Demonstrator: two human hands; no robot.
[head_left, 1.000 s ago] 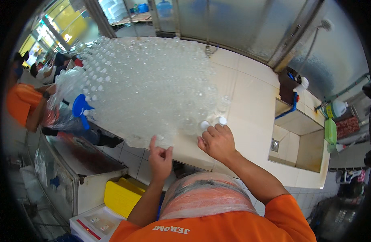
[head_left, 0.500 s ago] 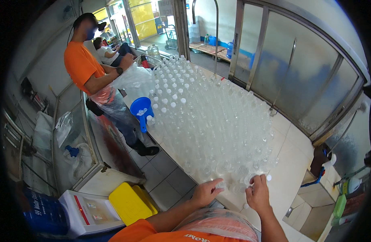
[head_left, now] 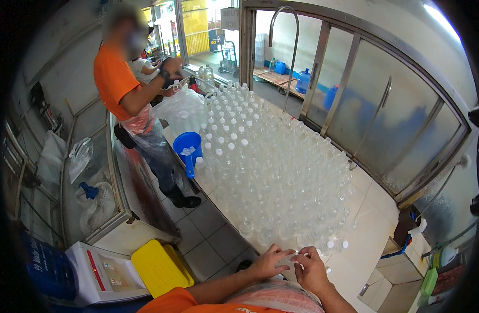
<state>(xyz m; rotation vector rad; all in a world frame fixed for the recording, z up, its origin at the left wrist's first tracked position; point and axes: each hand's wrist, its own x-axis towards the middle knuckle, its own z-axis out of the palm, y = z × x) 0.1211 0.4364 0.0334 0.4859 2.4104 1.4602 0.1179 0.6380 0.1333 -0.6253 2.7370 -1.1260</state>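
A dense block of clear plastic bottles (head_left: 281,172) stands upright on the pale table. At its near edge my left hand (head_left: 271,263) curls round a clear bottle (head_left: 285,260). Beside it, my right hand (head_left: 311,270) is closed at the top of that same bottle, thumb and fingertips pinched together. What the fingertips hold is too small to make out. Just right of my hands, two bottles wear white caps (head_left: 345,244). Another small white cap (head_left: 328,269) shows near my right wrist. Many bottles at the far left of the block are capped; most others look open.
A blue dipper (head_left: 187,143) with caps inside stands at the table's left edge. Beyond it a co-worker in orange (head_left: 117,83) handles bottles by a clear plastic bag (head_left: 182,107). A yellow lid (head_left: 158,268) lies low left; a basin (head_left: 393,271) is at right.
My right hand has moved left, away from a bottle that now shows a white cap, and meets my left hand. The co-worker has a bottle at the bag. My view has shifted slightly.
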